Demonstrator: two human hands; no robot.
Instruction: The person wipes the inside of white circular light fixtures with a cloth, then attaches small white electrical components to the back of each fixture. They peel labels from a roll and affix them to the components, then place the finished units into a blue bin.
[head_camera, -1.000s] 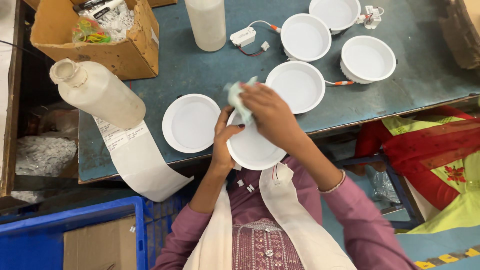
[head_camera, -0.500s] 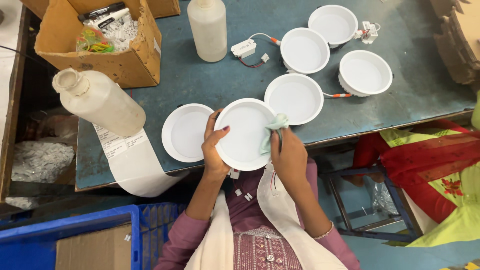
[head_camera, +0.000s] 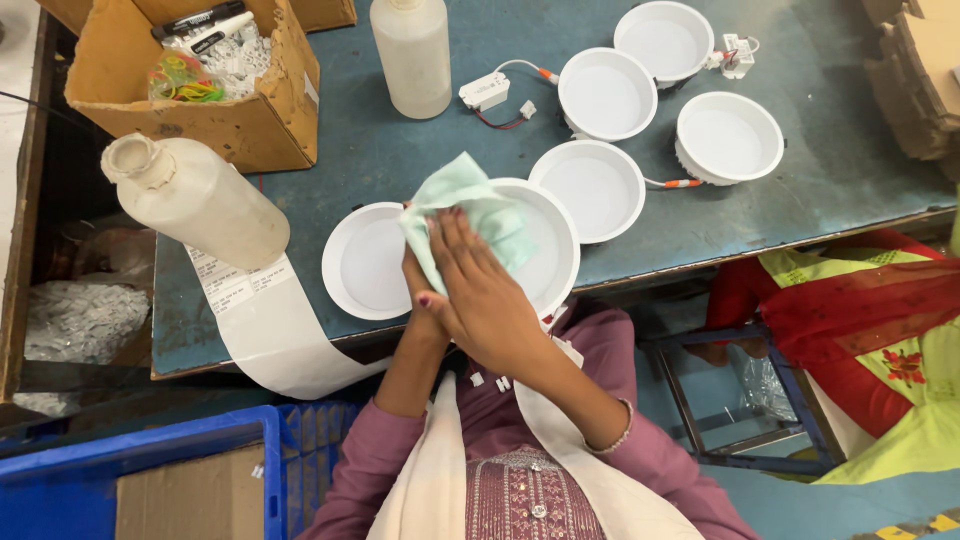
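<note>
My left hand holds a round white downlight up above the near edge of the blue-grey table; most of that hand is hidden behind my right one. My right hand presses a pale green cloth flat against the light's white face. Another white downlight lies on the table just left of the held one.
Several more white downlights with wired drivers lie farther back. Two plastic bottles and an open cardboard box stand at the left. A white paper strip hangs over the table edge. A blue crate sits below left.
My right hand has slid the cloth from the light's right rim across to its left and upper part. The held light has shifted slightly right.
</note>
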